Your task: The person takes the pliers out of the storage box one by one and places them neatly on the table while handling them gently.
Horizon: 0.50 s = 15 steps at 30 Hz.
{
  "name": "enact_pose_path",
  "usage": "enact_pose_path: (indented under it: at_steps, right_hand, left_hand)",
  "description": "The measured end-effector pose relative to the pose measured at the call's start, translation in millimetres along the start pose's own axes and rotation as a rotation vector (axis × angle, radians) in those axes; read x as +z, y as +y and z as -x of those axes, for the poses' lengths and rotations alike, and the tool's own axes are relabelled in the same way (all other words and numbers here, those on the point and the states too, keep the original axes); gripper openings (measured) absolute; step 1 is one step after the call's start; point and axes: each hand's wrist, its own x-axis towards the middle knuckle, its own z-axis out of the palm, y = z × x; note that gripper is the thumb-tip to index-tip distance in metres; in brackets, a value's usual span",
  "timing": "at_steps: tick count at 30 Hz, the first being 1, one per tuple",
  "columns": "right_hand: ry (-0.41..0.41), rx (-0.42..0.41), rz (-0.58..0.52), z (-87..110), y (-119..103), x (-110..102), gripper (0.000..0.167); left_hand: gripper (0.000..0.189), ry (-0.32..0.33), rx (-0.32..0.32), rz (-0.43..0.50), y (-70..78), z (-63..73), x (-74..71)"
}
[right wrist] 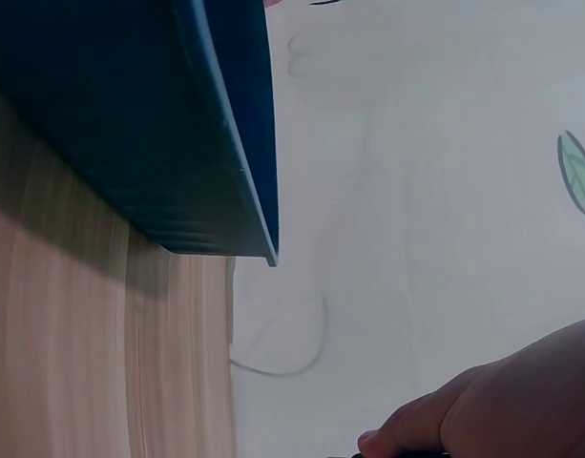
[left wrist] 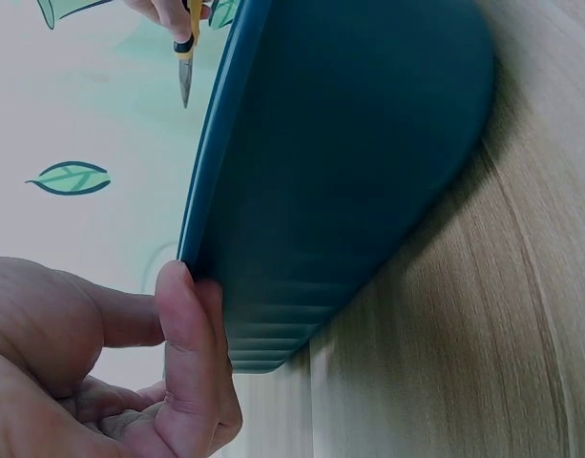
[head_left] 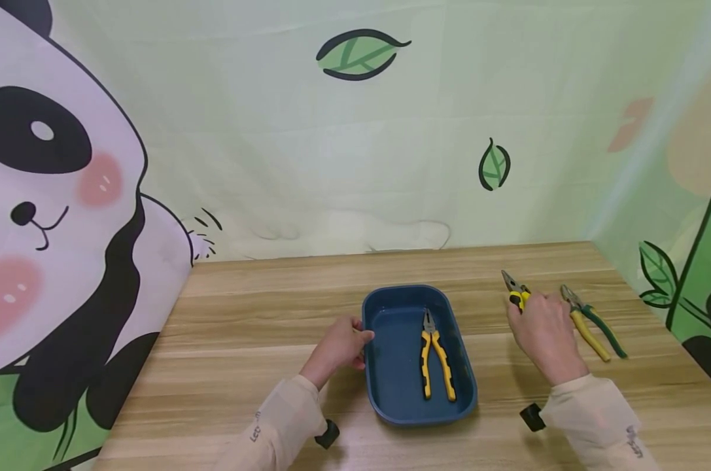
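A blue rectangular tray (head_left: 414, 413) stands on the table, and my left hand (head_left: 339, 341) pinches its left rim between thumb and fingers. Inside the tray lie combination pliers (head_left: 437, 360) with yellow-and-black handles, nose toward the far side. To the right of the tray, my right hand (head_left: 545, 332) grips long-nose pliers (head_left: 511, 282) by their yellow-and-black handles. The left wrist view shows those long-nose pliers (left wrist: 185, 72) raised above rim height, tip down. In the right wrist view, only part of the right hand (right wrist: 521, 401) shows; its pliers are mostly hidden.
Just right of my right hand, another pair of pliers (head_left: 590, 322) with one yellow and one green handle lies on the wooden table (head_left: 261, 294). A printed cloth backdrop (head_left: 261, 144) with a panda and leaves hangs behind the table's far edge.
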Motion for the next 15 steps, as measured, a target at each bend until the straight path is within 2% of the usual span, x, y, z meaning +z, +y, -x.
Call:
enact_pose_path:
  at_steps: [8,15]
  right_hand:
    - [-0.007,-0.068,0.05,-2.1,3,5,0.043]
    - [-0.021,-0.06,0.027,-4.0,7,11,0.037]
  left_hand:
    - [0.014,-0.001,-0.001,0.001,-0.1,-1.7,-0.3]
    - [0.012,0.0,0.0,0.01,-0.5,-1.6,0.0]
